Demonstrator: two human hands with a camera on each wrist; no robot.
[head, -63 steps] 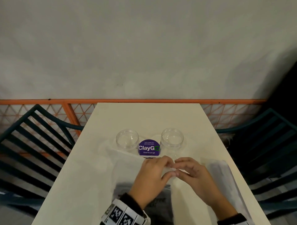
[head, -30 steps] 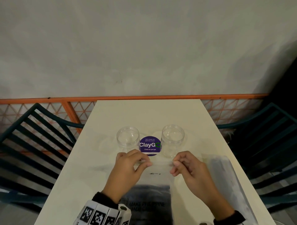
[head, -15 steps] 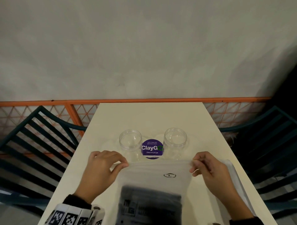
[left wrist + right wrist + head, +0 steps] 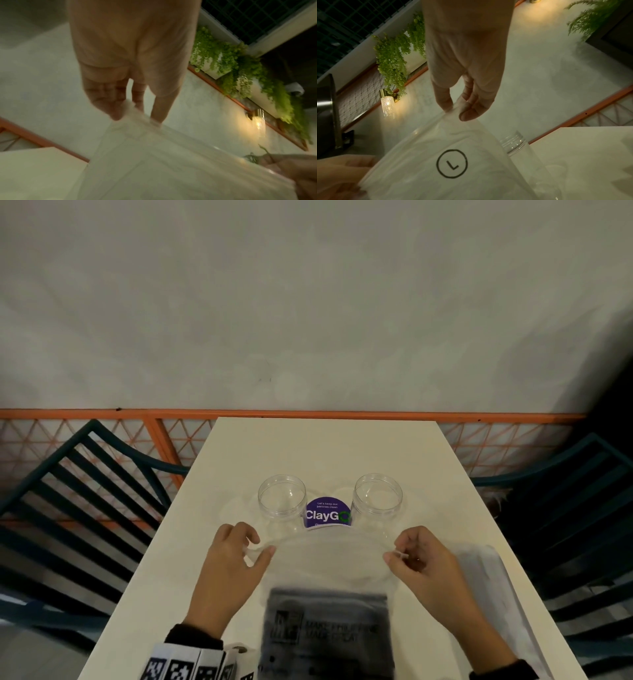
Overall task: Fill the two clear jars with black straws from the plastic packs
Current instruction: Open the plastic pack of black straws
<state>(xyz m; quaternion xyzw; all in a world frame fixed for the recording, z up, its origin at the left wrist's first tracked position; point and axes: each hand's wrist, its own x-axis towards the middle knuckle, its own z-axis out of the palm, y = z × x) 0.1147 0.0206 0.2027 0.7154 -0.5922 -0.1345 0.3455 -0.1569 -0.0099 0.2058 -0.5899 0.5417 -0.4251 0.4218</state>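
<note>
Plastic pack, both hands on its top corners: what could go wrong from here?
1. The left hand and right hand pinch only thin film at the top of the plastic pack; it may slip or tear unevenly.
2. The two clear jars stand empty just beyond the pack's top edge; a sudden release could topple them.

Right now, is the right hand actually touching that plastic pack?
Touching. The right wrist view shows the right hand pinching the top edge of the plastic pack between thumb and fingers; the head view agrees, with the left hand gripping the other corner.
</note>
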